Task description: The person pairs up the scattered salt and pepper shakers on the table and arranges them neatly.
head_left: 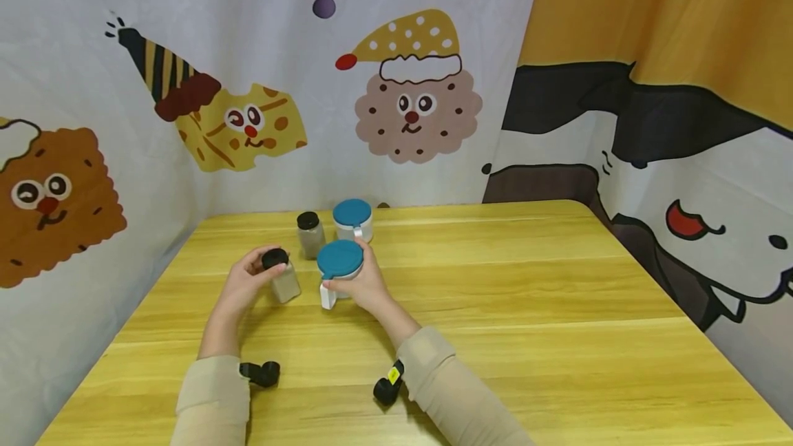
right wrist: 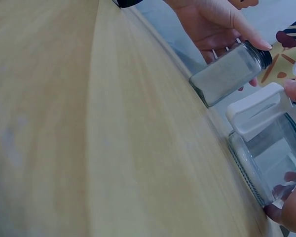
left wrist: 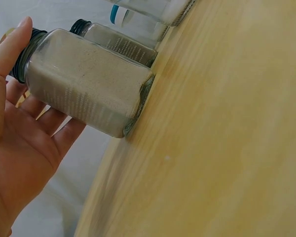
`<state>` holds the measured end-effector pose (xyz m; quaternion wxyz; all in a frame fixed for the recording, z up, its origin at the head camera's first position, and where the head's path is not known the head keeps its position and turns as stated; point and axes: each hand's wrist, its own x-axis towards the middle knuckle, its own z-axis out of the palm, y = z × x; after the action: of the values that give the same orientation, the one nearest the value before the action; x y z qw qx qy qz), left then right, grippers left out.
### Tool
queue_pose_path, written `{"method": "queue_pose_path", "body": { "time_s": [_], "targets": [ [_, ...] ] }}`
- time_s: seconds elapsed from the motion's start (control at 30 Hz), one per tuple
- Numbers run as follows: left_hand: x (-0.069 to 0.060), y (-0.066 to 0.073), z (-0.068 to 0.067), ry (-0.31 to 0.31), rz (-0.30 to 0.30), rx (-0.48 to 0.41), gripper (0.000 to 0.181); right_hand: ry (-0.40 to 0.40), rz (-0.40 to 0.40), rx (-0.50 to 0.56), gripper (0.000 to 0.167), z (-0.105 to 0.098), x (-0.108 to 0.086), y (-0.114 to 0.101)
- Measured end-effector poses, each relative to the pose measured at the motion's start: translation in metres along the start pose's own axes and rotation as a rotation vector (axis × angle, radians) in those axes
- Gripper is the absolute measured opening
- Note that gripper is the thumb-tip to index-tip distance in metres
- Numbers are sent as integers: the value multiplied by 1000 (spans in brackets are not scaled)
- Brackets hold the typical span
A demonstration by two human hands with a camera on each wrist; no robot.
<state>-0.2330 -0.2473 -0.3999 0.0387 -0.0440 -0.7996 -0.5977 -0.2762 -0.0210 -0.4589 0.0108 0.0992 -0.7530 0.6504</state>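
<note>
A square glass jar [head_left: 286,286] of beige powder with a black lid is held near its top by my left hand [head_left: 240,282], thumb and fingers about the lid. The left wrist view shows this jar [left wrist: 89,81] with its base close to the tabletop; whether it touches, I cannot tell. Just to its right, my right hand [head_left: 370,282] grips a clear glass canister [head_left: 340,259] with a blue lid and a white handle. In the right wrist view, the canister's handle [right wrist: 259,111] faces the jar, and fingers show through the glass.
Behind the held things stand a second black-lidded jar [head_left: 311,238] and another blue-lidded canister [head_left: 353,215]. All are on a wood-grain table [head_left: 526,308]. A curtain [head_left: 260,33] with cartoon prints hangs along the table's back edge.
</note>
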Motion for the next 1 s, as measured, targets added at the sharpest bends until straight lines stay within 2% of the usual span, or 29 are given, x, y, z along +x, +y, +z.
{"method": "queue_pose_path", "body": {
  "time_s": [0.13, 0.37, 0.57, 1.0],
  "targets": [
    [4, -8, -1, 4, 1, -2, 55, 4, 10, -15, 105, -1, -1, 0],
    [15, -34, -3, 18, 28, 1, 57, -3, 6, -75, 105, -4, -2, 0],
    [15, -35, -4, 20, 28, 4, 56, -17, -3, -69, 104, -6, -3, -2],
    [16, -33, -4, 28, 28, 35, 57, 15, -16, -59, 102, -6, -6, -9]
  ]
}}
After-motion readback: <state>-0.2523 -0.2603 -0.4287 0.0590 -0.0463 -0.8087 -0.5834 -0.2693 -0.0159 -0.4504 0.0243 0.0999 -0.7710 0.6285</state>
